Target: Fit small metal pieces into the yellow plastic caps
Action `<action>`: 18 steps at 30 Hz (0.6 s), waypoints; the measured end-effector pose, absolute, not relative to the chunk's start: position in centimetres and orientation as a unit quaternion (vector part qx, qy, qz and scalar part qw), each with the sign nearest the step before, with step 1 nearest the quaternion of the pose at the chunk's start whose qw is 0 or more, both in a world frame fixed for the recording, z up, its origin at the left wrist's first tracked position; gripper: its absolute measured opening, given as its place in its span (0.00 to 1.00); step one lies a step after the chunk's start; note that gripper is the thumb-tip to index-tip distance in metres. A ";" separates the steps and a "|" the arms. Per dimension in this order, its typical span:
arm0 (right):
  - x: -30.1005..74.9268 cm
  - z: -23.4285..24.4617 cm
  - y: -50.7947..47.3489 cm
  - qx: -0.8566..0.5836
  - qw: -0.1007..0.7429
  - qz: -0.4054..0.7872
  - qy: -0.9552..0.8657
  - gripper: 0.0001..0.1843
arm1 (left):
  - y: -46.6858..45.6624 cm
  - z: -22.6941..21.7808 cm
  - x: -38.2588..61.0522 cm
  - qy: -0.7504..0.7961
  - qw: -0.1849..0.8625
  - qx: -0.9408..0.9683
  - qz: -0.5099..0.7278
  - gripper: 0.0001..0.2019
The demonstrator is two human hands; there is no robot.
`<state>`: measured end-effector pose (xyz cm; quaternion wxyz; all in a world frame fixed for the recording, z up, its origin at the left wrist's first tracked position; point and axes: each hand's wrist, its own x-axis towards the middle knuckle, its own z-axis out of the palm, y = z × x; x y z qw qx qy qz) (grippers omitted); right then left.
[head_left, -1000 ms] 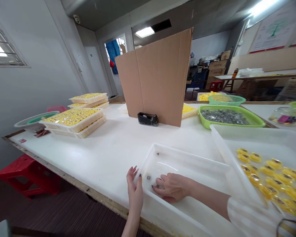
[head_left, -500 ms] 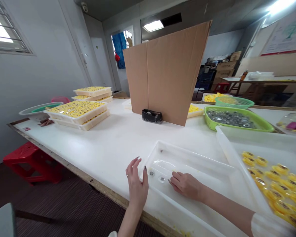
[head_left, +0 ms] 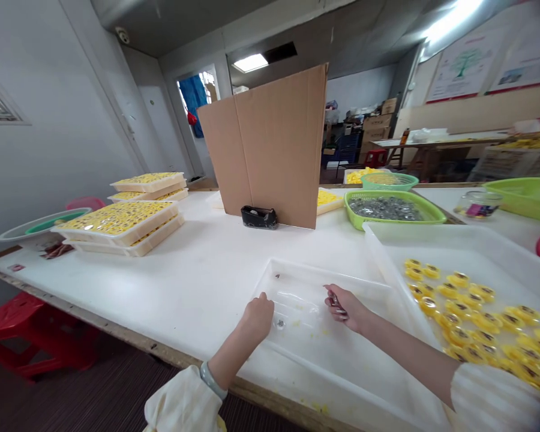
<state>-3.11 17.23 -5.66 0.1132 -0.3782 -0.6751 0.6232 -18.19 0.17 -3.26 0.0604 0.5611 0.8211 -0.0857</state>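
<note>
A shallow white plastic tray point(head_left: 369, 287) lies on the table in front of me. My left hand point(head_left: 257, 316) rests on its near left rim with the fingers curled over the edge. A small round metal piece point(head_left: 279, 324) lies inside, right beside that hand. Another tiny piece point(head_left: 277, 276) sits near the tray's far left corner. Raised over the middle of the tray, my right hand point(head_left: 344, 306) is closed around something small that I cannot make out.
A second white tray point(head_left: 387, 237) at the right holds several yellow round parts point(head_left: 465, 303). Behind it stands a green basket point(head_left: 432, 211) of metal pieces. A folded cardboard screen point(head_left: 270, 147) and a black tape dispenser point(head_left: 258, 217) stand mid-table. Stacked trays of yellow parts point(head_left: 121, 219) sit left.
My left hand moved from open beside the tray to curled on its rim. My right hand lifted off the tray floor and closed; one of the two near pieces is gone from the tray.
</note>
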 end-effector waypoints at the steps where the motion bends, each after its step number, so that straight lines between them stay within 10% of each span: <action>1: -2.6 -5.2 17.3 -0.384 0.105 0.652 -0.645 0.18 | 0.1 -3.3 -18.2 0.826 0.063 0.554 -0.084 0.16; 18: 4.6 -1.0 10.6 -0.432 0.166 0.836 -0.294 0.24 | 1.5 -5.1 -18.0 0.707 0.202 0.678 -0.015 0.17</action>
